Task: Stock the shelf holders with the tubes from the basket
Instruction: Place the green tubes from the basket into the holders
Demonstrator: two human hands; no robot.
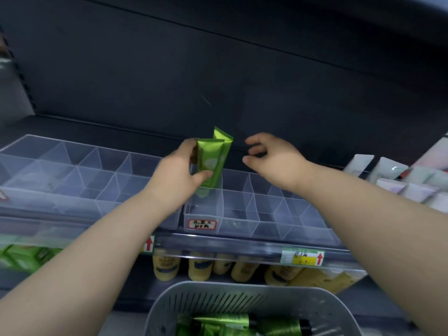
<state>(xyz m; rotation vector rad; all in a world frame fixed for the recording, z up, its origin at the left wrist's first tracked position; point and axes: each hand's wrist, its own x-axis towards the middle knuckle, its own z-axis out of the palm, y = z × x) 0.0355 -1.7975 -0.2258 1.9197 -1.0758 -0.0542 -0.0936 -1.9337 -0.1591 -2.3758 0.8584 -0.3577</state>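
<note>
2 green tubes stand at the left end of the labelled holder, gripped by the left hand. The right hand hovers above it, loosely curled, empty. Other compartments look unfilled, and the basket below it holds more: barely begun.

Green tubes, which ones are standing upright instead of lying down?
The two upright tubes by the left hand, crimped ends up, at the clear holder. The other tubes lie on their sides in the basket.
</note>
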